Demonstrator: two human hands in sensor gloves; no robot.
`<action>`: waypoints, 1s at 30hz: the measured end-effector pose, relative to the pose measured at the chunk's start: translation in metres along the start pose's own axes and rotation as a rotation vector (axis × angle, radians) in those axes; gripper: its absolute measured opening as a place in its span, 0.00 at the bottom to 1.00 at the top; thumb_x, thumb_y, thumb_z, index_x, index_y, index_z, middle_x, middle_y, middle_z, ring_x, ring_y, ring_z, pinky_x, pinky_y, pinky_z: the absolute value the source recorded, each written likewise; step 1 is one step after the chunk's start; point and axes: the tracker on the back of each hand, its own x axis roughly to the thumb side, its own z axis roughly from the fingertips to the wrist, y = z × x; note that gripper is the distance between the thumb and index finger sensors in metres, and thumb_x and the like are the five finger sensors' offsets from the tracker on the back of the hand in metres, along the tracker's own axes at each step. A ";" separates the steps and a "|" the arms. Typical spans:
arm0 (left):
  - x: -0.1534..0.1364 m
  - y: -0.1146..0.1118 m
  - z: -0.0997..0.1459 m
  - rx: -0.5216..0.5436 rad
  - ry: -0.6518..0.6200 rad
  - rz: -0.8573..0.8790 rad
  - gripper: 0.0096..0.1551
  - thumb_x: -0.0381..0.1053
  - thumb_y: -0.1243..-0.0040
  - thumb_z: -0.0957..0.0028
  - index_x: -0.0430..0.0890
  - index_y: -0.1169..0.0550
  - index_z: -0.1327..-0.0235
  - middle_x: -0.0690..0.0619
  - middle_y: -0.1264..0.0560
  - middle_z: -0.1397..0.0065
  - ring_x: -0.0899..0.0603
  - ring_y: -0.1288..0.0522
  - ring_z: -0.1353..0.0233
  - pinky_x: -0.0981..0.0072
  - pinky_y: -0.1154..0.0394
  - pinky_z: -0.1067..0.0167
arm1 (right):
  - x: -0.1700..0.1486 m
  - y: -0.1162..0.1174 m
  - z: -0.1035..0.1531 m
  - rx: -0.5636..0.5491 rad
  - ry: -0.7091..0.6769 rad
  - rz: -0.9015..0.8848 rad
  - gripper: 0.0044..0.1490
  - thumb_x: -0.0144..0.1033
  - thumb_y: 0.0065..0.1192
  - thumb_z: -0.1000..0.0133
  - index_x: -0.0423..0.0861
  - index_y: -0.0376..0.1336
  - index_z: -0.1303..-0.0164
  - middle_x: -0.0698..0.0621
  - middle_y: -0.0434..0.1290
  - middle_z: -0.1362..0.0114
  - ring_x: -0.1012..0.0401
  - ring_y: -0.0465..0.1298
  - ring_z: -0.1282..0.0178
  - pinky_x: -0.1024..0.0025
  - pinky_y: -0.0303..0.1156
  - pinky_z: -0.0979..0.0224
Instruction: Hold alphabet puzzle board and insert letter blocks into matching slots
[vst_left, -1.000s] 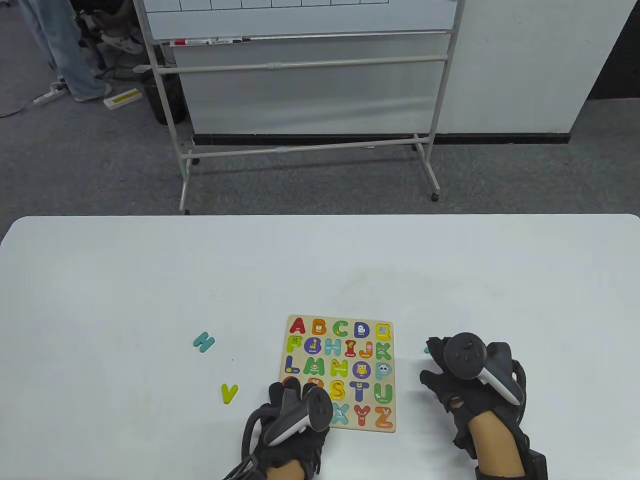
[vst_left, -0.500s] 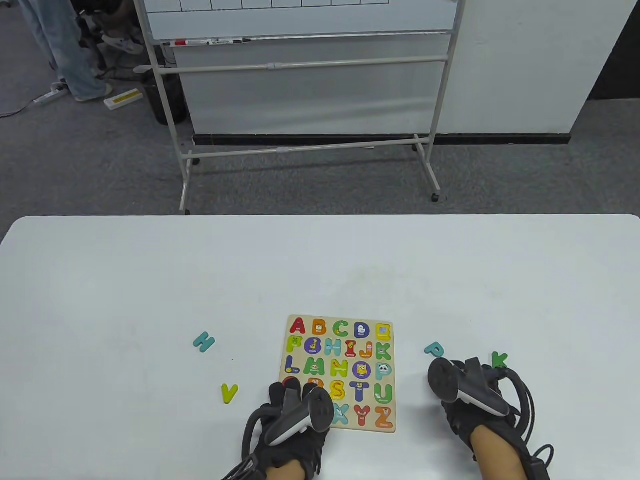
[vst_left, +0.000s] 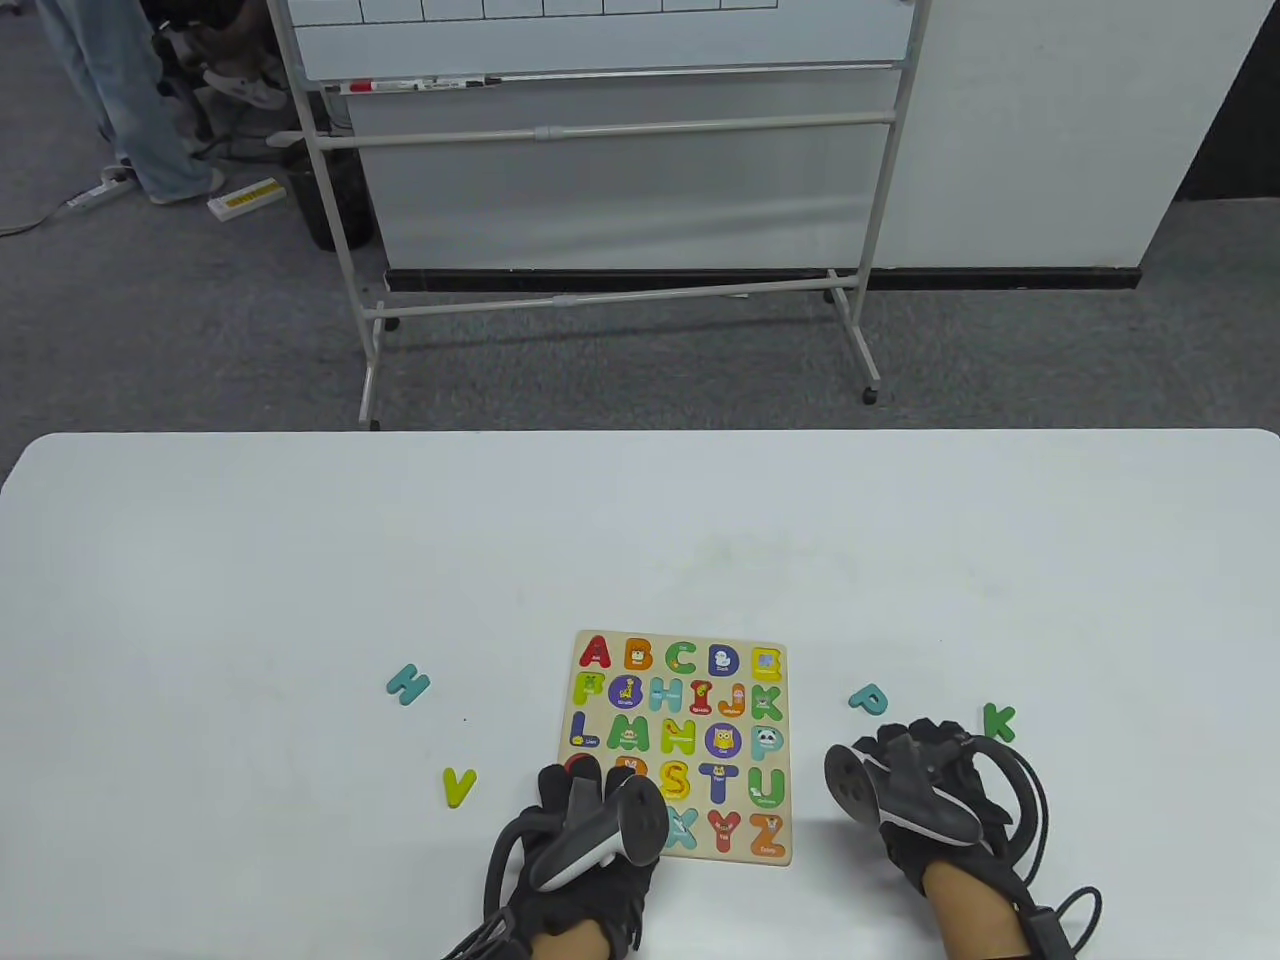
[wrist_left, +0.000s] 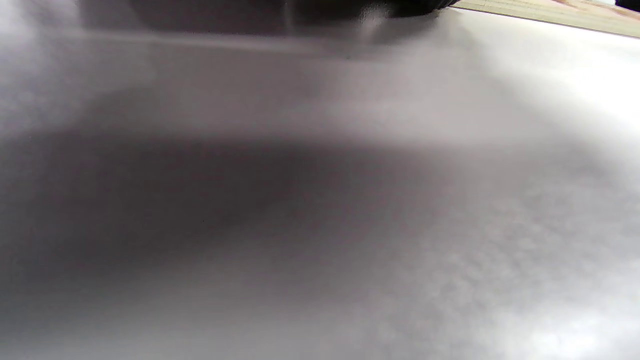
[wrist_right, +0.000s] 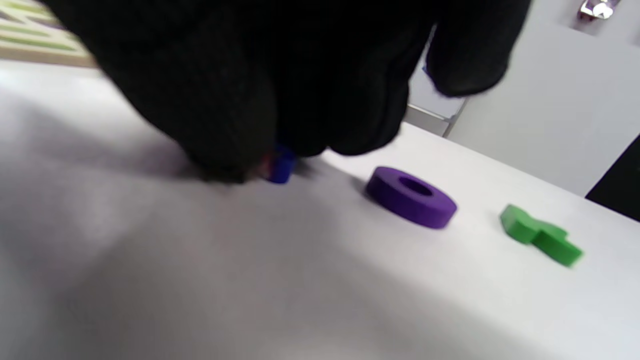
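The alphabet puzzle board (vst_left: 770, 850) lies flat on the white table, most slots filled. My left hand (vst_left: 585, 800) rests on its near left corner and presses it down; the board's edge shows in the left wrist view (wrist_left: 550, 14). My right hand (vst_left: 915, 775) is on the table right of the board, back of the hand turned left. In the right wrist view its fingertips (wrist_right: 235, 150) pinch a small blue letter block (wrist_right: 280, 169) that sits on the table. A purple O (wrist_right: 411, 196) and a green K (wrist_right: 542, 235) lie just beyond it.
Loose letters lie on the table: a teal H (vst_left: 407, 684) and a yellow V (vst_left: 458, 786) left of the board, a teal P (vst_left: 868, 699) and the green K (vst_left: 998, 721) on the right. A whiteboard stand (vst_left: 600, 300) is behind the table.
My right hand drew back toward the near edge and rolled leftward, uncovering the P and the K, and lowered its fingers onto the blue block. The left hand and the board have not moved.
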 end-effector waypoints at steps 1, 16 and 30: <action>0.000 0.000 0.000 -0.001 0.000 -0.001 0.46 0.59 0.63 0.45 0.41 0.62 0.23 0.30 0.67 0.21 0.19 0.66 0.24 0.27 0.53 0.33 | 0.000 0.000 0.000 -0.002 0.002 -0.001 0.36 0.37 0.82 0.56 0.51 0.73 0.35 0.47 0.80 0.31 0.52 0.83 0.39 0.42 0.70 0.28; 0.000 -0.001 0.000 -0.004 -0.007 0.006 0.46 0.60 0.63 0.45 0.41 0.62 0.23 0.30 0.67 0.21 0.19 0.67 0.24 0.27 0.54 0.33 | -0.006 0.000 0.002 -0.051 0.040 -0.035 0.33 0.38 0.81 0.55 0.57 0.74 0.36 0.46 0.82 0.36 0.53 0.85 0.46 0.43 0.72 0.31; -0.001 -0.001 0.000 -0.010 -0.014 0.013 0.46 0.60 0.63 0.45 0.41 0.63 0.24 0.30 0.68 0.22 0.19 0.67 0.24 0.26 0.55 0.33 | -0.003 -0.011 0.003 -0.117 0.032 -0.103 0.30 0.39 0.81 0.55 0.57 0.75 0.39 0.45 0.82 0.36 0.53 0.85 0.47 0.43 0.72 0.32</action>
